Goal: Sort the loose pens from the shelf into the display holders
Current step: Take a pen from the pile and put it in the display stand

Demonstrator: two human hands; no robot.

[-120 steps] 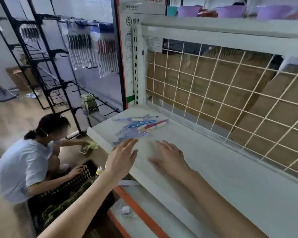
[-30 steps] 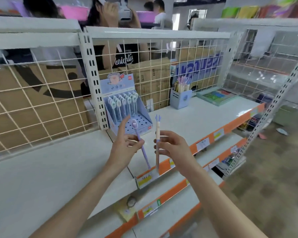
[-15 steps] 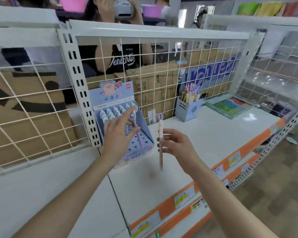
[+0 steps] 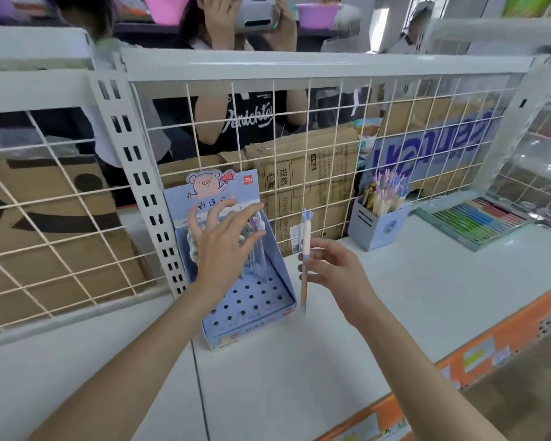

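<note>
Against the wire grid stands the blue display holder (image 4: pixel 236 300), its pig-printed header card carrying Chinese writing too blurred to read. Over its filled back rows the left hand (image 4: pixel 223 249) hovers, grip released, fingers spread. Right of the holder, the right hand (image 4: pixel 331 275) pinches an upright pen (image 4: pixel 306 246) above bare white shelf (image 4: pixel 411 297), whose orange front edge bears price labels.

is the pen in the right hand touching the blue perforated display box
Apart. The head view shows bare white shelf between the upright cream pen, pinched by the right hand, and the blue perforated cardboard display box.
</note>
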